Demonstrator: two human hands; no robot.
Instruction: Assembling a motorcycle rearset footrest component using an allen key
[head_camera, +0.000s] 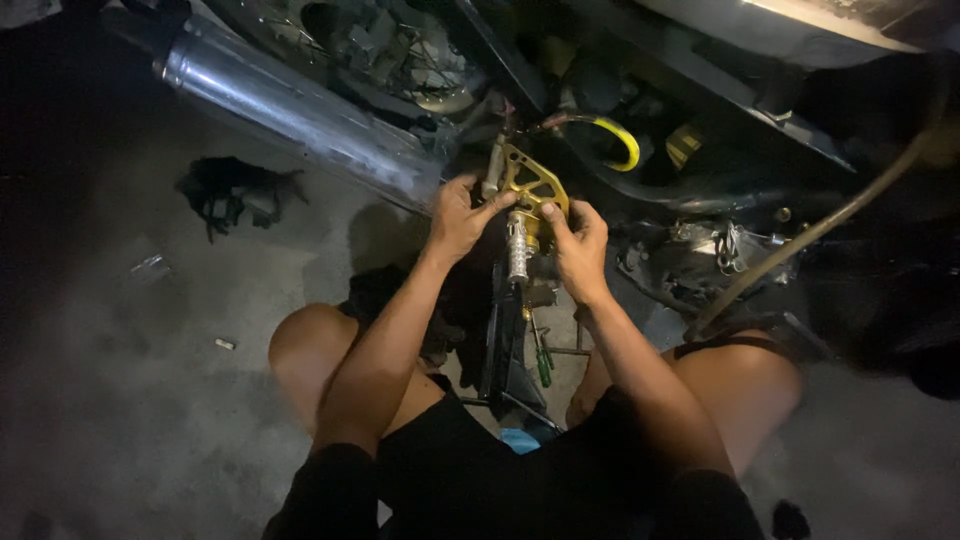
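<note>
I crouch beside a motorcycle, both arms stretched forward. A gold metal bracket (530, 180) with cut-out holes sits against the bike's frame. My left hand (458, 215) grips its left edge, thumb and fingers on the metal. On the bracket's lower right corner my right hand (578, 238) pinches with the thumb pressed to it. A silver cylindrical part (518, 250) hangs just below the bracket, between my two hands.
A chrome exhaust pipe (300, 110) runs diagonally at upper left. A yellow hose (625, 140) curves behind the bracket and a tan cable (800, 240) sweeps at right. A green-handled screwdriver (542, 365) lies between my knees. A dark rag (235, 190) lies on the concrete floor.
</note>
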